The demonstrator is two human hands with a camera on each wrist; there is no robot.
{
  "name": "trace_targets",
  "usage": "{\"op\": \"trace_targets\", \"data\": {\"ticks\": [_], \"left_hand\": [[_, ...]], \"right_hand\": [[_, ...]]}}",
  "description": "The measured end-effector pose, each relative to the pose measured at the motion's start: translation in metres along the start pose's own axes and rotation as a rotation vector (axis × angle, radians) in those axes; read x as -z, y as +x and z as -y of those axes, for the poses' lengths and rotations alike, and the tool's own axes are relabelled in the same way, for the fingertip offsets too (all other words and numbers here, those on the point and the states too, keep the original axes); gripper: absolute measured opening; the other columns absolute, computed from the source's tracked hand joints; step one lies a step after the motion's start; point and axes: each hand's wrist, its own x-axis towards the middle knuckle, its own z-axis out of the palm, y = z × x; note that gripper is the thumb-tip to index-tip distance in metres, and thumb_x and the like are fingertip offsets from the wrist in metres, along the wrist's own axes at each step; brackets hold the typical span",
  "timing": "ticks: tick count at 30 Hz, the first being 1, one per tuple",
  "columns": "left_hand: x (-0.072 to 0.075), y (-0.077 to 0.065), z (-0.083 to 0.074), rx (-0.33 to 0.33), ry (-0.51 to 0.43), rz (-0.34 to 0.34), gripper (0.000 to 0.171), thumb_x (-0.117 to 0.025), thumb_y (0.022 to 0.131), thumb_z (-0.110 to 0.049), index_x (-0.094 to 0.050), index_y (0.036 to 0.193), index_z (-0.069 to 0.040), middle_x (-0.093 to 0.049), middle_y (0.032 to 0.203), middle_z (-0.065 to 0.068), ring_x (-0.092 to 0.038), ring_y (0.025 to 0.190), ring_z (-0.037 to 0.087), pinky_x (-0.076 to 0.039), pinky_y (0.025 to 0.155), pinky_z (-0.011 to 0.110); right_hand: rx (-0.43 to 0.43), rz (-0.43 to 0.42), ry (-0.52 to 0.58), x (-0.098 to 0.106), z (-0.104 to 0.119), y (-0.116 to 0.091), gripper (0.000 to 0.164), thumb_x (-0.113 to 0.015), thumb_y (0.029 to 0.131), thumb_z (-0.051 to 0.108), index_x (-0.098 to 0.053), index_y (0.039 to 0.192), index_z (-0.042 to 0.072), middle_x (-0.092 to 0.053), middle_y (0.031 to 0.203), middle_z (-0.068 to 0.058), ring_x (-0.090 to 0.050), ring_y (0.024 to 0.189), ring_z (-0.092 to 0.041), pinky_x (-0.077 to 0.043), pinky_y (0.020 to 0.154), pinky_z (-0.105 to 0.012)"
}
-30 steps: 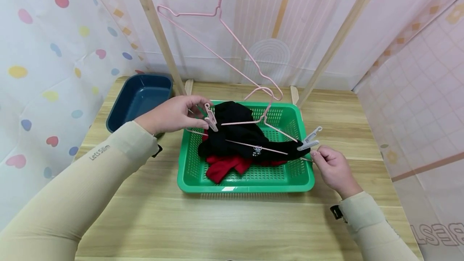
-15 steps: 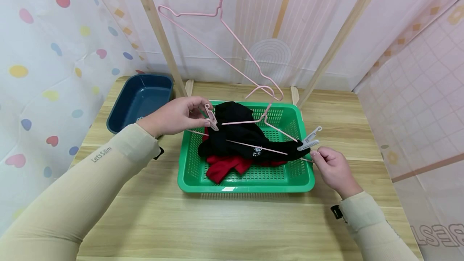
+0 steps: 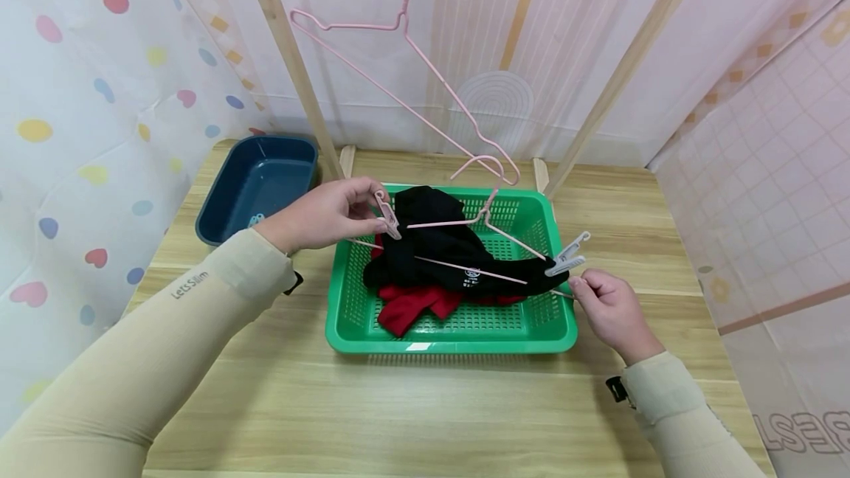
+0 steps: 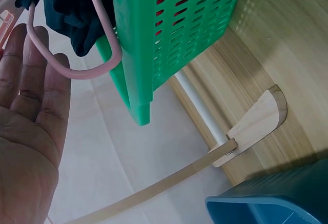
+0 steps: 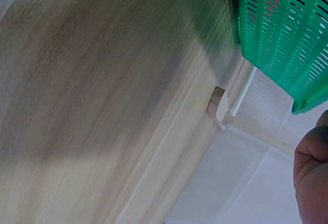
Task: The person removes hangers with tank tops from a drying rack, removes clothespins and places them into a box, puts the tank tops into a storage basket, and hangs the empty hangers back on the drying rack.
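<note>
While left fingers (image 3: 364,185) are pinching a pink clip (image 3: 388,214), black cloth (image 3: 441,246) is lying beyond them. Right fingers (image 3: 600,282) are gripping the lower hanger (image 3: 485,214), probably steadying it.

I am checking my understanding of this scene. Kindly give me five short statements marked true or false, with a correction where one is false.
1. The left hand pinches a pink clip. True.
2. The right hand grips the grey clip. False: it pinches one end of the lower hanger.
3. The black garment lies partly over red cloth. True.
4. The blue basin stands to the right of the green basket. False: it stands to the left.
5. The upper hanger carries no garment. True.
</note>
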Motion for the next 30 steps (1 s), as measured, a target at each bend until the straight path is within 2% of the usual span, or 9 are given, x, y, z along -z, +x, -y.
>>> {"op": "trace_targets", "data": {"ticks": [9, 18, 23, 30], "left_hand": [[-0.0025, -0.0025, -0.0018, -0.007, 0.035, -0.013, 0.021, -0.072, 0.101, -0.013, -0.063, 0.119, -0.015, -0.078, 0.112, 0.002, -0.074, 0.100, 0.013, -0.059, 0.093, 0.031], [-0.0041, -0.0042, -0.0041, -0.029, 0.111, -0.035, 0.018, -0.070, 0.103, -0.017, -0.062, 0.119, -0.018, -0.075, 0.110, -0.004, -0.071, 0.098, 0.011, -0.056, 0.094, 0.041], [-0.0040, -0.0047, -0.0055, -0.027, 0.125, -0.036, 0.017, -0.067, 0.105, -0.018, -0.062, 0.121, -0.019, -0.075, 0.113, -0.005, -0.072, 0.103, 0.012, -0.054, 0.093, 0.042], [-0.0040, -0.0061, -0.0050, -0.039, 0.174, -0.040, 0.018, -0.063, 0.107, -0.019, -0.060, 0.124, -0.014, -0.076, 0.115, 0.001, -0.071, 0.111, 0.017, -0.053, 0.092, 0.043]], "right_hand": [[0.008, -0.011, 0.026, -0.0008, 0.0018, -0.0007, 0.036, -0.062, 0.101, -0.005, -0.054, 0.068, 0.006, -0.040, 0.063, 0.010, -0.037, 0.056, -0.006, -0.031, 0.049, -0.032], [0.031, -0.021, 0.059, -0.0014, 0.0033, -0.0018, 0.029, -0.060, 0.101, -0.007, -0.062, 0.074, 0.002, -0.044, 0.066, 0.012, -0.039, 0.058, -0.005, -0.033, 0.051, -0.032], [0.038, -0.021, 0.073, -0.0012, 0.0036, -0.0016, 0.028, -0.060, 0.101, -0.007, -0.064, 0.076, 0.003, -0.047, 0.068, 0.013, -0.042, 0.061, -0.005, -0.036, 0.054, -0.030], [0.042, -0.017, 0.081, -0.0014, 0.0031, -0.0024, 0.029, -0.060, 0.101, -0.008, -0.063, 0.075, 0.003, -0.048, 0.070, 0.012, -0.043, 0.063, -0.005, -0.036, 0.055, -0.028]]}}
